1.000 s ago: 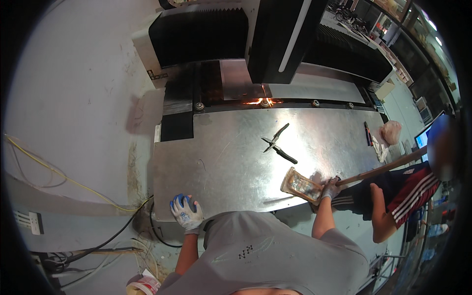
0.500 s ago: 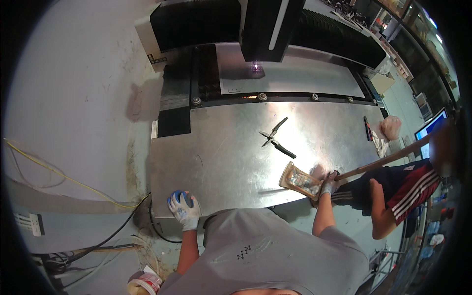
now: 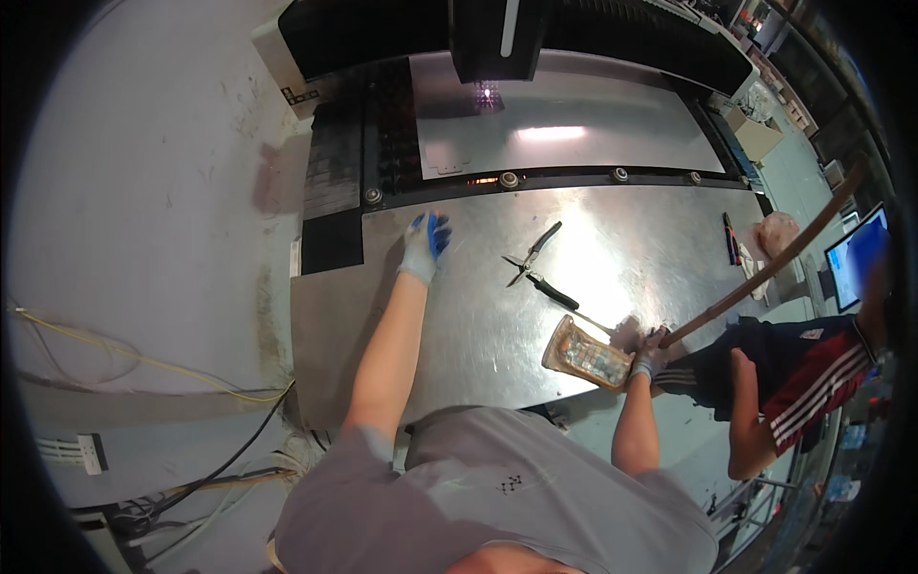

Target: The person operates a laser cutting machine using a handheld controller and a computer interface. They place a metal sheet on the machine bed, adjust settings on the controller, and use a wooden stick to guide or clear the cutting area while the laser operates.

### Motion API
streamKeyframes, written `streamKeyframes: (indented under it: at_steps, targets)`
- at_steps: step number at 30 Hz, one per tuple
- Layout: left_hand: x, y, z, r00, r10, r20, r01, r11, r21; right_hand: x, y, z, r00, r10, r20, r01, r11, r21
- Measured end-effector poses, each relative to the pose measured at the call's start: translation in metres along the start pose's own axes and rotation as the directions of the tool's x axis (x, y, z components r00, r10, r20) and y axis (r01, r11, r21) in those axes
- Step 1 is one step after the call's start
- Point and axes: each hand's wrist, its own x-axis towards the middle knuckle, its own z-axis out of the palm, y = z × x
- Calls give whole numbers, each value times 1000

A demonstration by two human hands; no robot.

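Note:
My left hand, in a grey-white glove with blue coating, reaches over the far left of the metal table. Its fingers are apart and loosely bent, with nothing visible in them. My right hand, also gloved, is closed round the lower end of a long wooden stick that slants up to the right. Against that hand lies a shallow brown-edged tray with a tile-like pattern inside; whether my fingers also grip it I cannot tell. Black-handled shears lie spread on the table between my hands.
Beyond the table stands a machine with a black head over a bright metal sheet. Orange-and-black pliers and a pinkish lump lie at the right end. A co-worker in a striped sleeve stands close on my right.
My left hand has gone from the table's near edge to its far left part, with the arm now stretched out. The stick's upper end has swung upward; my right hand has barely moved.

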Motion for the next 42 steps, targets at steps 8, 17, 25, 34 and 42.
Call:
streamKeyframes:
  at_steps: [8,17,25,34,42]
  targets:
    - [149,-3,65,969,-87,-230,96,995,30,22,77,17,993,-70,-98,85,983,164]
    - [150,-8,78,958,-51,-281,164,903,397,39,135,9,934,-193,301,51,905,421]
    - [153,-7,86,948,11,-317,106,931,350,37,117,13,961,-14,278,-191,694,694]
    - [166,-3,88,939,-175,-297,156,984,-87,-10,36,-10,989,39,144,-94,915,392]
    - [164,5,82,938,-228,-261,65,856,-513,7,57,-2,966,-43,254,-141,738,660]
